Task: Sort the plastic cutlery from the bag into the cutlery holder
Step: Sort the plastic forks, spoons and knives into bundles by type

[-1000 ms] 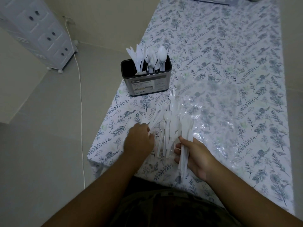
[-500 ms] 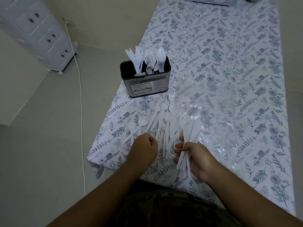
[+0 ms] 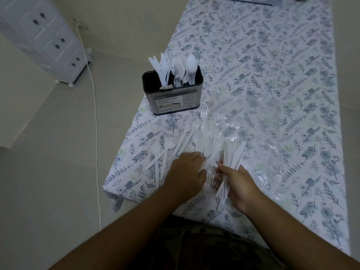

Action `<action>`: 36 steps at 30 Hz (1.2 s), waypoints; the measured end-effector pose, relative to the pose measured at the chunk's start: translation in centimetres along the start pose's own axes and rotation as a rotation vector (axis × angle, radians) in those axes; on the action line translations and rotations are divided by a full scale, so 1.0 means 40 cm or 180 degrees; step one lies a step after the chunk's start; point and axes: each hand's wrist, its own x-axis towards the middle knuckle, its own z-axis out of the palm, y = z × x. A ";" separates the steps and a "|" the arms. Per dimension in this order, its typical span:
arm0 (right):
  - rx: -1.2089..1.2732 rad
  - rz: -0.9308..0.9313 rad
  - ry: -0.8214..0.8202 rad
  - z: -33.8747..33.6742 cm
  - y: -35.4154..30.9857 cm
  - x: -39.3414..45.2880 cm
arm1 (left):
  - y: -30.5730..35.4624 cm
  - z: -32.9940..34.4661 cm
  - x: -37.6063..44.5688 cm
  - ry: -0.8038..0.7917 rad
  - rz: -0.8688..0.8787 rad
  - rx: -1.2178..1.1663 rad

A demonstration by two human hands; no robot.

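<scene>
A person sits at the near end of a long table (image 3: 272,55) covered with a leaf-and-flower printed cloth. The right hand (image 3: 236,184) grips a bundle of white plastic knives (image 3: 232,154), its fingers curled round the handles, the blades fanning away toward the far right. The left hand (image 3: 187,168) lies knuckles-up just beside it on the loose heap of cutlery (image 3: 196,133) — its fingertips reach into the pieces between the two hands, but whether they pinch one cannot be told, since the back of the hand hides them.

The heap, forks and spoons mixed, spreads across the cloth from the hands toward the far side, with a few forks (image 3: 169,141) splayed out to the left. To the right of the heap lies the clear plastic bag (image 3: 259,121), crumpled flat on the table and partly under the knives.

Beyond the heap, near the table's left edge, stands the cutlery holder (image 3: 172,100) — a dark oblong tub with a printed label on its near wall. White knives stand in its middle part, forks and spoons (image 3: 190,65) in its right part; the left part shows only dark interior.

On the floor to the far left stands a white drawer cabinet (image 3: 44,36), and a white cable (image 3: 95,117) trails down past it along the floor.
</scene>
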 end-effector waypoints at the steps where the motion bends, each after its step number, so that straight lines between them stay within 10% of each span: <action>1: -0.0027 0.0005 0.0000 -0.005 0.000 0.002 | -0.010 0.001 0.008 -0.0059 -0.0062 0.0214; 7: -0.0045 -0.0009 0.0207 -0.034 0.012 0.022 | -0.047 0.000 0.003 0.0110 -0.0756 0.0553; 36: -0.0152 0.0258 0.0099 -0.058 0.022 0.044 | 0.001 0.025 -0.001 0.0110 -0.0265 0.0230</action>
